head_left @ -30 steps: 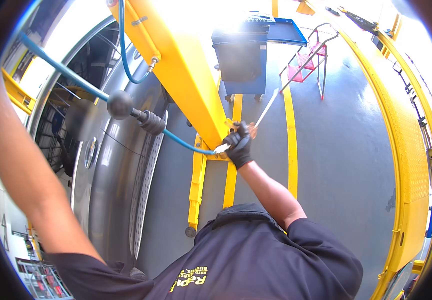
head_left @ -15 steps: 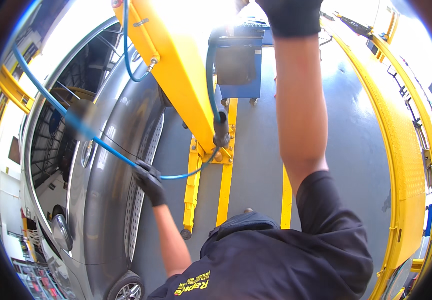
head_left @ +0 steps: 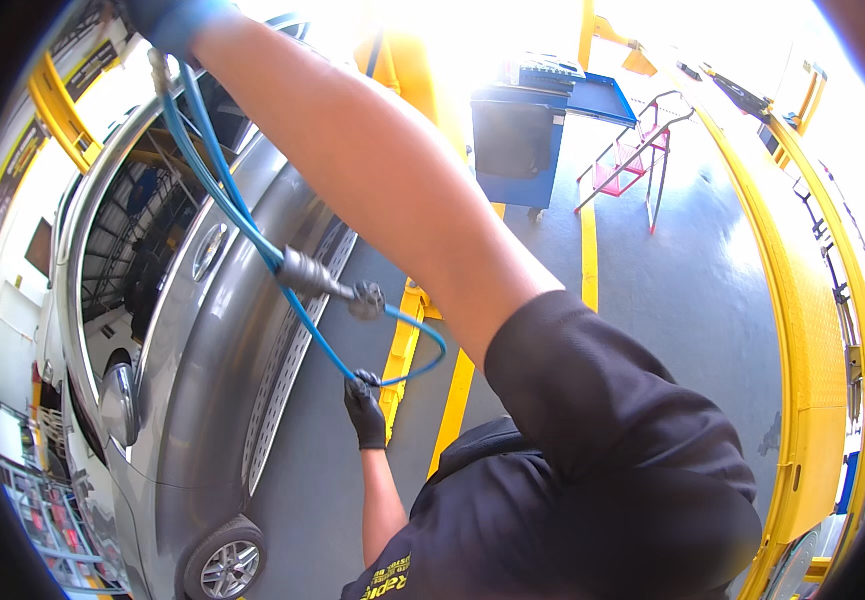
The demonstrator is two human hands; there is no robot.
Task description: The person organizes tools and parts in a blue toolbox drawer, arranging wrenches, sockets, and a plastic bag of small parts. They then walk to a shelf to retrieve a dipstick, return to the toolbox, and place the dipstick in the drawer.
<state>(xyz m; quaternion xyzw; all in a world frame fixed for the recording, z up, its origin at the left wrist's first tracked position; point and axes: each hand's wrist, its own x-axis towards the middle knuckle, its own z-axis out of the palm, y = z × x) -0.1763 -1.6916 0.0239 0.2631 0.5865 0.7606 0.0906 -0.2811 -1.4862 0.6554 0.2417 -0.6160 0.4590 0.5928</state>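
Observation:
My left hand (head_left: 364, 412), in a dark glove, is closed on the blue hose (head_left: 314, 335) beside the grey car. The hose runs from it up to the upper left and also curves in a loop to the right. My right arm reaches across to the upper left. At its end my gloved right hand (head_left: 177, 22) is partly cut off by the picture's edge, with the hose strands hanging from its grip. Between the hands hangs a grey ribbed cylinder with a dark round end (head_left: 317, 275), blurred, joined to the hose.
The grey car (head_left: 222, 330) stands close along my left. A yellow lift post (head_left: 432, 70) and its floor arm (head_left: 402, 350) are ahead. Beyond are a blue tool cart (head_left: 517, 150) and a red step stool (head_left: 627, 165). A yellow ramp (head_left: 802, 330) runs along the right.
My right arm has swung from the upper right to the upper left, across the yellow post. My left hand has shifted right and slightly lower, still on the hose. The grey cylinder has moved left.

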